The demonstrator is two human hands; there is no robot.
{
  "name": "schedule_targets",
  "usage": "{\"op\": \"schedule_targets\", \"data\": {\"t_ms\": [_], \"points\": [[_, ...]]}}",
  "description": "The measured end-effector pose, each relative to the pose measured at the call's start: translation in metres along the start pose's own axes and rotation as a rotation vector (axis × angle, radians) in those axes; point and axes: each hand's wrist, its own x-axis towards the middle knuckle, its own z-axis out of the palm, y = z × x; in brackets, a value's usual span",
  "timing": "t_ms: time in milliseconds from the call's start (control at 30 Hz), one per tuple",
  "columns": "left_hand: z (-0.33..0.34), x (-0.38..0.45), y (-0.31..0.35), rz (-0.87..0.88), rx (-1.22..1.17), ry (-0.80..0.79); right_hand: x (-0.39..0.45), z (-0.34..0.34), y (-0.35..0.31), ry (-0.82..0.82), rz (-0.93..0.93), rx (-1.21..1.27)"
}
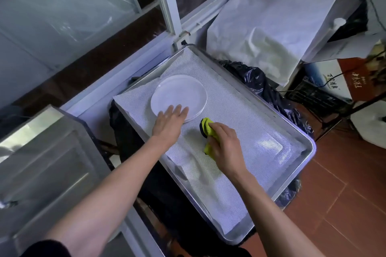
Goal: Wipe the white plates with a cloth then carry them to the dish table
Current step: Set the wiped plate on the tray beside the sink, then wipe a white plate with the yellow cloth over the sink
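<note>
Now, with my left hand (169,123) flat and its straight fingertips pressing the near rim of the plates (178,95), I should bring the cloth (207,134), bunched in my right hand (224,148), over them.

A small stack of round white plates (178,95) lies flat on the mesh-lined metal tray (300,135), toward its far left part. Just beside the stack's near edge, a bunched yellow cloth (206,129) with a dark underside rests on the tray liner.
</note>
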Motion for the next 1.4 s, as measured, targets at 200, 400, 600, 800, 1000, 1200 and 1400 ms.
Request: {"op": "schedule_targets", "data": {"t_ms": [200, 400, 600, 800, 1000, 1200, 1400], "points": [[0.009, 0.009, -0.006, 0.01, 0.01, -0.019, 0.004, 0.002, 0.002, -0.02, 0.013, 0.01], [0.021, 0.011, -0.006, 0.032, -0.005, -0.085, 0.006, 0.0, 0.007, -0.023, 0.009, 0.012], [0.025, 0.011, -0.005, 0.026, -0.038, -0.084, 0.002, -0.002, 0.011, -0.033, 0.014, 0.003], [0.013, 0.007, -0.001, -0.034, -0.148, -0.082, 0.003, -0.007, 0.009, -0.048, -0.007, -0.008], [-0.008, -0.026, -0.003, -0.072, -0.207, 0.058, 0.008, -0.012, 0.003, -0.067, -0.04, -0.036], [-0.004, -0.065, -0.022, -0.107, -0.277, 0.087, 0.014, -0.003, -0.022, -0.083, -0.114, -0.035], [0.015, -0.135, -0.062, -0.233, -0.386, 0.195, 0.014, 0.032, -0.082, -0.134, -0.271, -0.01]]}}
